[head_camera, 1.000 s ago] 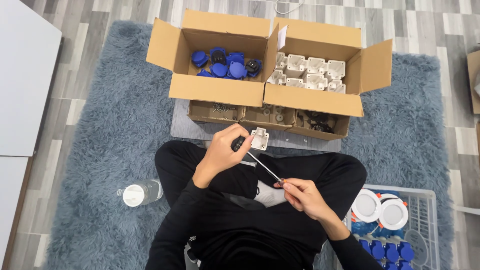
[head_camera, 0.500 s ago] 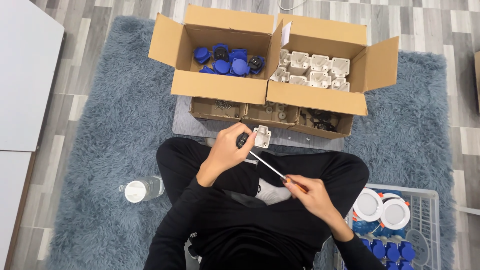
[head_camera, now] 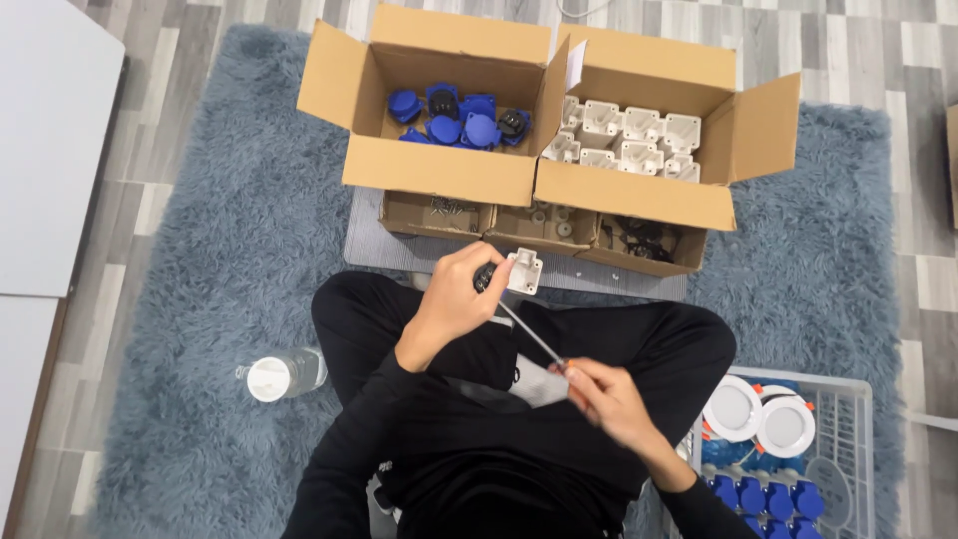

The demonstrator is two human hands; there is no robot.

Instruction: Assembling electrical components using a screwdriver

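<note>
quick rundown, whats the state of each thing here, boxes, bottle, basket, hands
left box: flaps open, blue parts inside
right box: flaps open, white parts inside
water bottle: lying on the rug, cap on
wire basket: open top, part filled with white and blue parts
left hand: shut on white part
right hand: shut on screwdriver, tip at the white part

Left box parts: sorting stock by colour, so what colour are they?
Blue parts, a few with dark centres, in the left box; head view.

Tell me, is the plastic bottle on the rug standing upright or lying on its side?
Lying on its side. The plastic bottle rests lengthwise on the grey rug, white cap end toward the left.
</note>
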